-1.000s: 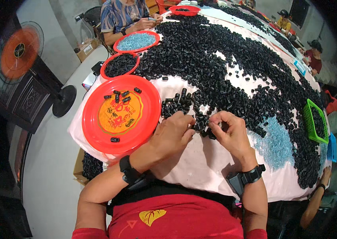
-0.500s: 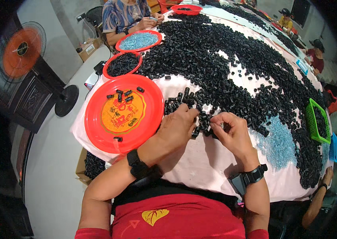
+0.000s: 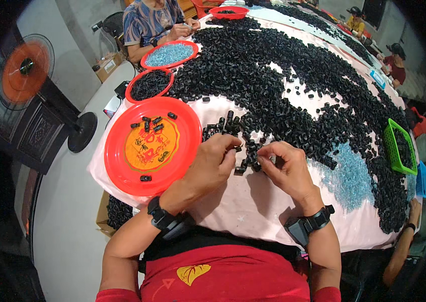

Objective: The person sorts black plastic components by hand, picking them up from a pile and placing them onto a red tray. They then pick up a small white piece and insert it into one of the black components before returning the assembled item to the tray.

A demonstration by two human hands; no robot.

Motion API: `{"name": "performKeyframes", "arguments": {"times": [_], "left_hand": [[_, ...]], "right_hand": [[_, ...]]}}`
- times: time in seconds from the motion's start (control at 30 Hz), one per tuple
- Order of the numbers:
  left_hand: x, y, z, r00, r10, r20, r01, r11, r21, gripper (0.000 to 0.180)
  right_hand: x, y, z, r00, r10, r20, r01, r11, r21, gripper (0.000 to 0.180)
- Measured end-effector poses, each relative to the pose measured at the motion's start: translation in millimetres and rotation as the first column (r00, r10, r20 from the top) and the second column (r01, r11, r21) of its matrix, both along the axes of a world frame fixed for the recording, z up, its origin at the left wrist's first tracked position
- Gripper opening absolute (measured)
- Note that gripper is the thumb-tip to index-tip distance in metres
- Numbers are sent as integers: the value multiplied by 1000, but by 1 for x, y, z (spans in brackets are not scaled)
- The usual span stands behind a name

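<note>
My left hand point(image 3: 212, 163) is beside the red plate, its thumb and forefinger curled around a small black plastic part point(image 3: 238, 148) at their tips. To the right, my right hand point(image 3: 291, 171) has its thumb and forefinger pinched together; whatever lies between them is too small to make out. Both hands hover at the near edge of a heap of short black tubular parts point(image 3: 268, 108) spread over the pale pink cloth point(image 3: 238, 216). Several like parts lie loose on the large red plate point(image 3: 185, 173), most toward its far side, with one point(image 3: 145, 178) near its front.
Small clear-blue pieces point(image 3: 349, 176) are piled at right, near a green basket point(image 3: 391, 151) and a blue one point(image 3: 422, 180). Beyond the plate stand red trays of thin black pieces point(image 3: 150, 84) and clear-blue pieces point(image 3: 170, 54). Co-workers sit around the table; a fan point(image 3: 27, 68) stands left.
My left hand has drawn back slightly to the left, and its thumb now shows apart from the heap. My right hand has shifted a little left, still pinched. The whole view has moved slightly.
</note>
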State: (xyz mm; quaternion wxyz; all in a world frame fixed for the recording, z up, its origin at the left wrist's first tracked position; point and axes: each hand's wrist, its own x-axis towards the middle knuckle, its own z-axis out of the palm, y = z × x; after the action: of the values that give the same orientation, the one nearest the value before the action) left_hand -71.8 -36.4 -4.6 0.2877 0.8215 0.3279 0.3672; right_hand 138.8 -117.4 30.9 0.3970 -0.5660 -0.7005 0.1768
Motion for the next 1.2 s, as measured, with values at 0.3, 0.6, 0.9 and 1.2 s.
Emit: {"name": "performKeyframes", "arguments": {"times": [0.3,0.6,0.9,1.2], "left_hand": [[-16,-12,16,887,-137,440,453,442,-774,28],[-14,-15,3,851,-112,513,514,374,-772,32],[-19,-22,0,838,-44,544,529,313,-788,30],[-31,-17,-5,728,115,675,659,151,-737,25]], "right_hand": [[-10,-5,4,978,82,-193,-97,993,-70,12],[-9,-4,5,993,109,-48,-109,994,12,12],[-17,-6,7,986,167,-20,-165,982,87,29],[-16,0,3,989,148,30,-151,978,148,28]]}}
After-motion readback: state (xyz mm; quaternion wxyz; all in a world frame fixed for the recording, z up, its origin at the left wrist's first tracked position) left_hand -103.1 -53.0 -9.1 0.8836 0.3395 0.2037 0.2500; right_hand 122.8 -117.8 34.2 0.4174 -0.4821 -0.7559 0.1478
